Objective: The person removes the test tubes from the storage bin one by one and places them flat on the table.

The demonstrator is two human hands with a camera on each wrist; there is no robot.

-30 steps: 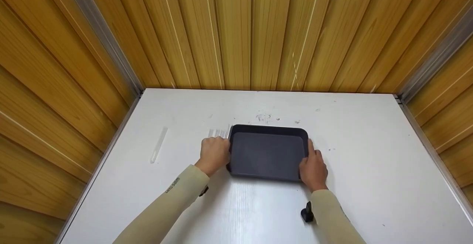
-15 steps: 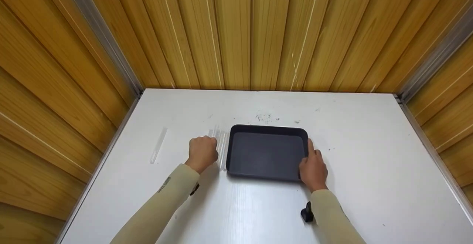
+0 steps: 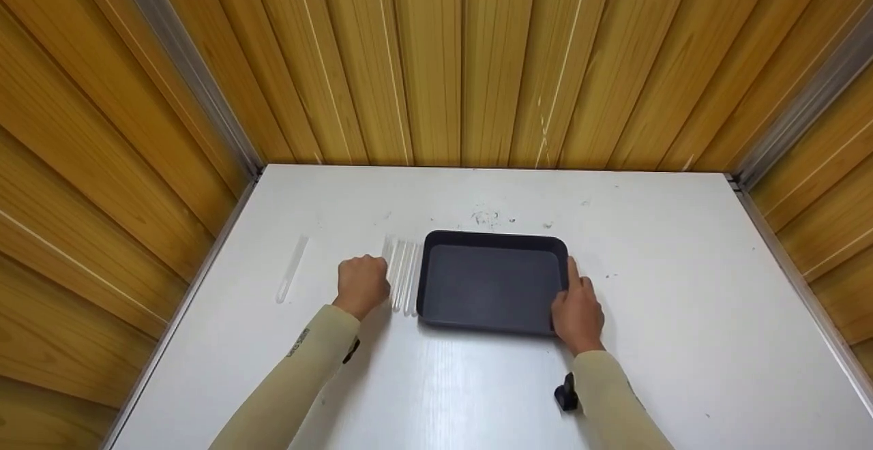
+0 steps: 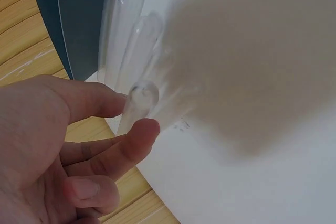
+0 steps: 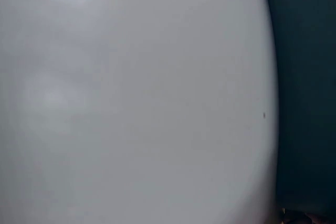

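Several clear glass test tubes (image 3: 406,276) lie side by side just left of a dark grey rectangular tray (image 3: 491,286). My left hand (image 3: 363,285) is at the left end of this row. In the left wrist view its thumb and index finger pinch the rounded end of the outermost test tube (image 4: 142,102), while the other fingers curl loosely below. My right hand (image 3: 578,310) grips the tray's right side, thumb over the rim and index finger along the outer wall. In the right wrist view, the tray's side (image 5: 304,93) runs down the right edge, and that hand is almost wholly hidden.
A single test tube (image 3: 292,269) lies apart on the white table (image 3: 648,232), left of the left hand. Wood-patterned panels (image 3: 436,61) enclose the table at the back and both sides. Small dark marks (image 3: 485,217) dot the surface behind the tray.
My left hand has moved left from the tray's left edge to the outer end of the test tube row, uncovering more tubes. The right hand and tray have stayed in place.
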